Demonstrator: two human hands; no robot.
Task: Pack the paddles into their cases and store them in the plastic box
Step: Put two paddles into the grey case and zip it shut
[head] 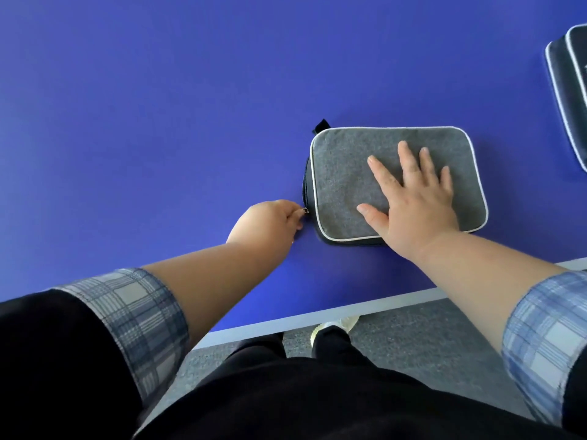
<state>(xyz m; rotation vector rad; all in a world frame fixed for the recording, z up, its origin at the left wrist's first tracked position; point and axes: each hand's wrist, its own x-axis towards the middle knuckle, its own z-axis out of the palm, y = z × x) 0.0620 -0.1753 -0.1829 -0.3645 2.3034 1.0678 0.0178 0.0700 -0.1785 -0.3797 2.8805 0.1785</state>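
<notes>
A grey paddle case with white piping lies flat on the blue table, a black loop at its far left corner. My right hand rests flat on top of it, fingers spread. My left hand is at the case's near left corner, fingers pinched on the zipper pull. No paddle shows; the case's inside is hidden.
Two dark cases with white piping overlap at the far right edge of the frame, partly cut off. The table's pale front edge runs in front of me, with grey carpet and my shoe below it.
</notes>
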